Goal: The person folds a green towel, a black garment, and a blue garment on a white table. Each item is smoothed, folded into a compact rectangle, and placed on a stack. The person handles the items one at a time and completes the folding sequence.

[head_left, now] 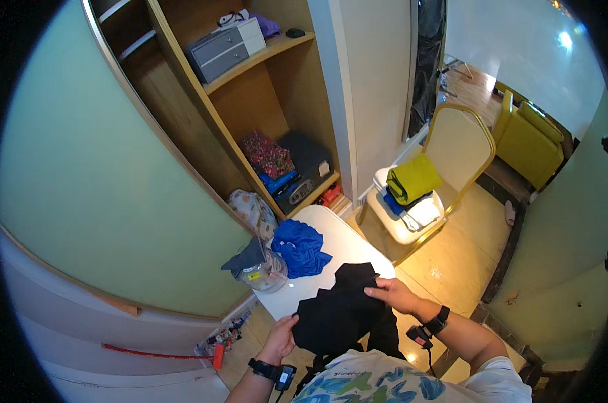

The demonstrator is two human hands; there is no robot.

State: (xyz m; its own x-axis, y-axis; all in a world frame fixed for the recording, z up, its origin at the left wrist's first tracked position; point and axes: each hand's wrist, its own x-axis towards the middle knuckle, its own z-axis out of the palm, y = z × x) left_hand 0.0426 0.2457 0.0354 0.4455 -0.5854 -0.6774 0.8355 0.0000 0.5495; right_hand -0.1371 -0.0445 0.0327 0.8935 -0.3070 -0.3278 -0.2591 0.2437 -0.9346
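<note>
A black cloth garment [334, 312] is spread between my two hands, over the near edge of a white table [344, 242]. At its left edge, my left hand [283, 338] pinches the fabric. My right hand [392, 296] grips its upper right side between thumb and fingers. Beyond it on the table lies a crumpled blue cloth [301, 248]. Left of that stands a clear plastic container [266, 274] with a dark grey-blue cloth [248, 259] draped on its top. Both my wrists carry black straps with small devices.
A gold-framed chair [462, 133] holds folded clothes, a yellow-green one [414, 177] on top. Behind the table stands an open wooden wardrobe [253, 101] with a grey drawer box [223, 53] and a dark safe [309, 171]. A red-handled tool [158, 354] lies at the lower left.
</note>
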